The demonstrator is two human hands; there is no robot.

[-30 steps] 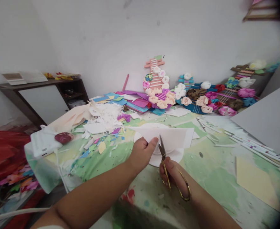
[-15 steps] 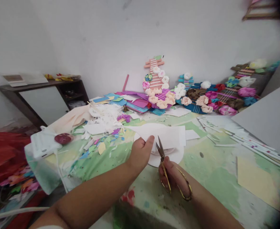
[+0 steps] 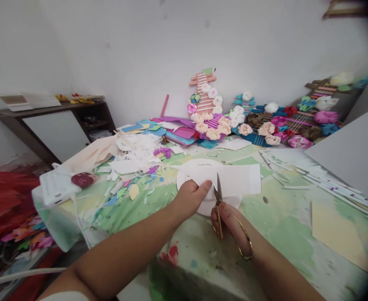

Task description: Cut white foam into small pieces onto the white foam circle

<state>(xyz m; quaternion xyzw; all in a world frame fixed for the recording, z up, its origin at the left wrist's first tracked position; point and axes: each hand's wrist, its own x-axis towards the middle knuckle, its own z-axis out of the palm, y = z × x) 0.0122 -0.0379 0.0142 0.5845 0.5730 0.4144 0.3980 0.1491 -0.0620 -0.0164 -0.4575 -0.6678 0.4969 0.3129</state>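
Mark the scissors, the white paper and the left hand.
scissors [image 3: 218,194]: head view, on the blades.
white paper [image 3: 243,179]: head view, on the flat right part of the sheet.
left hand [image 3: 187,200]: head view, on the middle of the hand.

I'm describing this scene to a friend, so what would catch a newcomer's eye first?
At centre, the left hand pinches a white paper sheet while the right hand holds gold-handled scissors to its near edge. Behind them, bright paper flowers stand in a crowded row.
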